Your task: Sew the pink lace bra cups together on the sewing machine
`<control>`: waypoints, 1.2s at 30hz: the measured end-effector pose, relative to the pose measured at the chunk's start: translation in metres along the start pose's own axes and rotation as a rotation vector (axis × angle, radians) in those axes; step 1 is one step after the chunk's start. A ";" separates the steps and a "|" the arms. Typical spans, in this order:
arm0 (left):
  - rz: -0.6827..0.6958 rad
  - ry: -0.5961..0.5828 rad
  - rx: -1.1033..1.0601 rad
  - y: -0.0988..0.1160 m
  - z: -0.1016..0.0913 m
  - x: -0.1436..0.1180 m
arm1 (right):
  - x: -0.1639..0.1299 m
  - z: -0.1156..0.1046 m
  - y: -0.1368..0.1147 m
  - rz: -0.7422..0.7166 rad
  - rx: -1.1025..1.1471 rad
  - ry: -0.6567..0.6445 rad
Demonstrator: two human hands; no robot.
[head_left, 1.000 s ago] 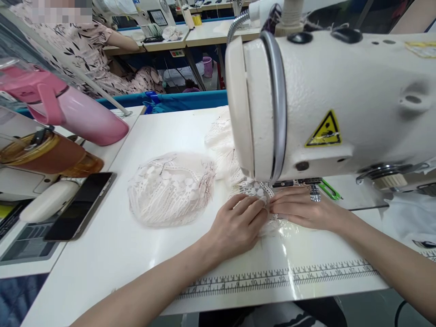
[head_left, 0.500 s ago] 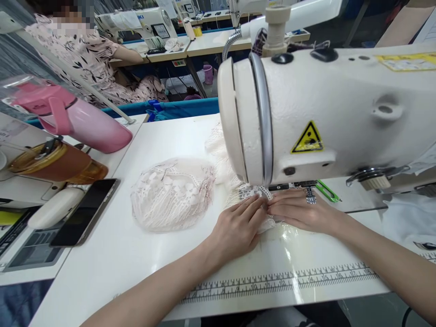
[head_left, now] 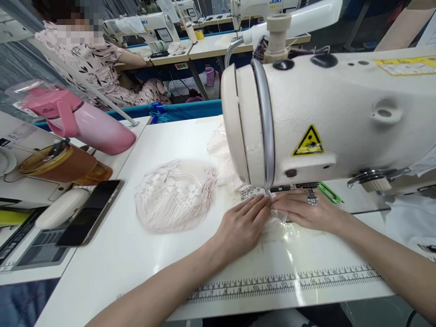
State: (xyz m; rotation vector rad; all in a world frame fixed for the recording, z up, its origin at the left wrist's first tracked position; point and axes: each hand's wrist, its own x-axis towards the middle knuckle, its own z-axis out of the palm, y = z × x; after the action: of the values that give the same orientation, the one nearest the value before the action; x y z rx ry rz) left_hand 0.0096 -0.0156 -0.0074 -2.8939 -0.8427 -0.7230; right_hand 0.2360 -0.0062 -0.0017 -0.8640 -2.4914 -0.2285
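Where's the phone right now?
In the head view the phone lies screen-up at the far left, on the table edge left of the lace pile, just below the brown tumbler and well clear of the left hand.

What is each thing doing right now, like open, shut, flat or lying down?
left hand: open, flat on lace piece
right hand: open, flat on lace piece
lace cup: lying apart, untouched
pink bottle: on its side, lid shut
phone: screen dark
green snips: lying flat
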 end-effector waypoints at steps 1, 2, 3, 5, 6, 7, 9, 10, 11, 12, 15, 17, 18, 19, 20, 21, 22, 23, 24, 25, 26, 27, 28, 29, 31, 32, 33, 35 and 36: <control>0.002 0.005 -0.003 0.000 -0.001 0.000 | 0.000 0.002 0.000 -0.012 0.031 0.013; 0.003 0.007 -0.004 0.000 -0.001 0.000 | 0.001 0.003 0.000 -0.038 0.072 0.031; 0.004 0.005 -0.002 -0.001 -0.002 0.000 | 0.002 0.005 -0.001 -0.069 0.119 0.050; -0.010 0.001 0.011 -0.001 -0.004 0.000 | 0.004 0.010 -0.003 -0.121 0.196 0.083; -0.025 0.003 0.019 -0.001 -0.004 0.000 | 0.005 0.013 -0.005 -0.132 0.211 0.091; -0.041 0.009 0.026 -0.002 -0.005 -0.001 | 0.005 0.015 -0.006 -0.132 0.210 0.090; -0.074 0.028 0.034 -0.003 -0.005 -0.001 | 0.005 0.021 -0.010 -0.118 0.178 0.064; -0.087 0.035 0.036 -0.003 -0.005 -0.001 | 0.004 0.023 -0.011 -0.111 0.161 0.050; -0.095 0.038 0.039 -0.004 -0.005 -0.001 | 0.003 0.026 -0.012 -0.103 0.147 0.037; -0.100 0.040 0.042 -0.005 -0.005 -0.001 | 0.002 0.028 -0.013 -0.095 0.138 0.031; -0.111 0.044 0.051 -0.006 -0.004 -0.002 | 0.000 0.032 -0.013 -0.071 0.119 0.025; -0.122 0.040 0.052 -0.007 -0.003 -0.002 | 0.000 0.032 -0.012 -0.060 0.113 0.017; -0.128 0.035 0.052 -0.007 -0.003 -0.002 | 0.000 0.032 -0.012 -0.059 0.115 0.016; -0.136 0.030 0.052 -0.007 -0.002 -0.003 | 0.000 0.032 -0.011 -0.061 0.121 0.017; -0.143 0.024 0.052 -0.007 -0.002 -0.003 | 0.000 0.032 -0.010 -0.062 0.128 0.022; -0.149 0.018 0.052 -0.007 -0.002 -0.002 | 0.000 0.033 -0.010 -0.060 0.135 0.029; -0.154 0.015 0.055 -0.007 -0.001 -0.002 | 0.000 0.033 -0.009 -0.057 0.139 0.034; -0.158 0.014 0.058 -0.007 -0.001 -0.002 | 0.000 0.033 -0.009 -0.054 0.140 0.035; -0.161 0.011 0.062 -0.007 -0.001 -0.002 | -0.001 0.034 -0.009 -0.053 0.138 0.035; -0.163 0.008 0.067 -0.008 -0.001 -0.002 | -0.001 0.034 -0.008 -0.055 0.135 0.029; -0.166 0.004 0.071 -0.008 -0.001 -0.002 | -0.001 0.035 -0.008 -0.057 0.131 0.023; -0.167 0.001 0.074 -0.008 -0.001 -0.002 | -0.001 0.035 -0.008 -0.057 0.127 0.018; -0.169 -0.004 0.077 -0.008 -0.001 -0.002 | -0.001 0.035 -0.008 -0.054 0.124 0.016; -0.172 -0.008 0.081 -0.008 -0.001 -0.002 | 0.000 0.035 -0.008 -0.044 0.122 0.017; -0.178 -0.009 0.091 -0.008 -0.002 -0.002 | 0.001 0.033 -0.009 -0.022 0.122 0.019; -0.180 -0.011 0.096 -0.008 -0.002 -0.001 | 0.001 0.032 -0.009 -0.014 0.122 0.016; -0.179 -0.012 0.100 -0.008 -0.002 -0.001 | 0.003 0.030 -0.009 -0.007 0.122 0.010; -0.165 -0.014 0.105 -0.007 -0.002 -0.001 | 0.005 0.027 -0.010 0.003 0.111 0.003; -0.154 -0.016 0.107 -0.007 -0.002 -0.002 | 0.006 0.025 -0.010 0.001 0.099 -0.001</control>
State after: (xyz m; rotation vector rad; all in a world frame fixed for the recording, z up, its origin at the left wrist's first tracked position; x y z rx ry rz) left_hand 0.0038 -0.0103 -0.0072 -2.7675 -1.0813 -0.6455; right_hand 0.2158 -0.0031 -0.0199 -0.8241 -2.4804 -0.1030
